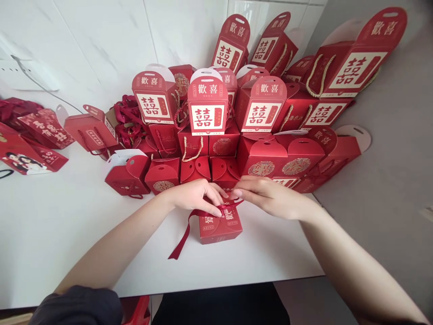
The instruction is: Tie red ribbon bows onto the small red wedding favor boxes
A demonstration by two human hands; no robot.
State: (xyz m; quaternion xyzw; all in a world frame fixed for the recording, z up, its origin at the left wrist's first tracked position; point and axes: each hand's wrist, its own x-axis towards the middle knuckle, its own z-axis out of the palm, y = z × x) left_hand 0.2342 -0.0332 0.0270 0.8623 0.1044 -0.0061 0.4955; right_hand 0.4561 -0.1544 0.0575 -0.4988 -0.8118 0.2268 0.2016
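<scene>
A small red gift box (219,232) with gold characters lies on the white table in front of me. Dark red ribbon (184,239) crosses its top, and one tail hangs off to the left onto the table. My left hand (196,196) reaches over the box, with thumb and fingers pinching the ribbon near the middle. On the other side, my right hand (260,195) has its fingers closed on the ribbon's right part at the box's far edge. The fingers partly hide where the ribbon crosses.
Stacked red gift boxes (208,108) with rope handles stand behind the hands, against the tiled wall (101,40). More boxes and a pile of red ribbons (130,115) are at the left. A grey wall (389,180) bounds the right side; the white table (142,248) ends close to me.
</scene>
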